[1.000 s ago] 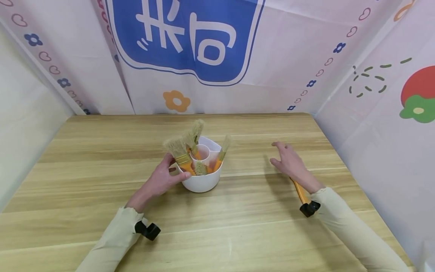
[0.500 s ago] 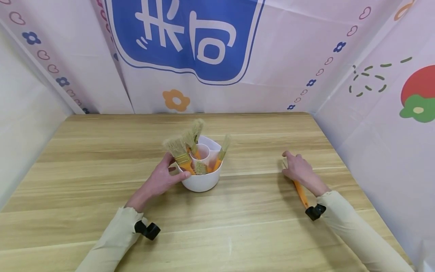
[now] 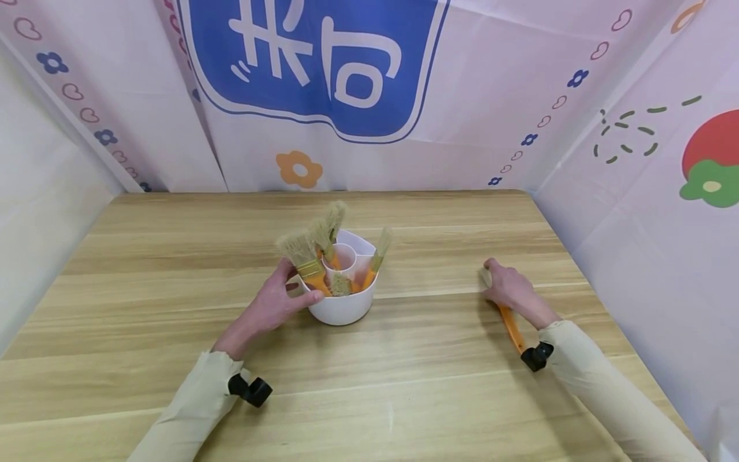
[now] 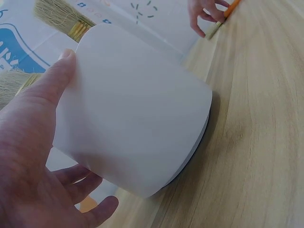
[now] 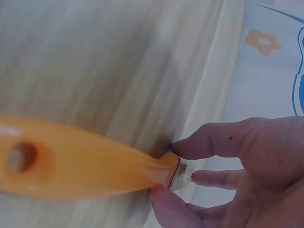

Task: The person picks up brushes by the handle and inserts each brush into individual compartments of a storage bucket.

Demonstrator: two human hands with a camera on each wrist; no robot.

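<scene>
My left hand (image 3: 276,307) holds the left side of a white divided container (image 3: 342,313), thumb in front and fingers behind. The white wall (image 4: 133,109) fills the middle of the left wrist view. Several paintbrushes stand in it bristles up, among them a wide paintbrush (image 3: 308,266) beside my fingers and a narrow one (image 3: 377,256) at the right. Over on the right, my right hand (image 3: 510,292) pinches another paintbrush (image 3: 511,330) near its metal band. Its orange handle (image 5: 85,161) points toward me, with a hole at the end; the hand partly hides its bristles.
Everything sits on a wood-grain table (image 3: 375,398). A white printed cloth (image 3: 462,115) hangs behind its far edge, and a pale printed wall (image 3: 646,244) borders the right side. Black wrist cameras (image 3: 249,389) are strapped on both sleeves.
My right hand has moved to the right and toward me, and its thumb and fingers have closed on the orange-handled paintbrush. My left hand and the container have stayed in place.
</scene>
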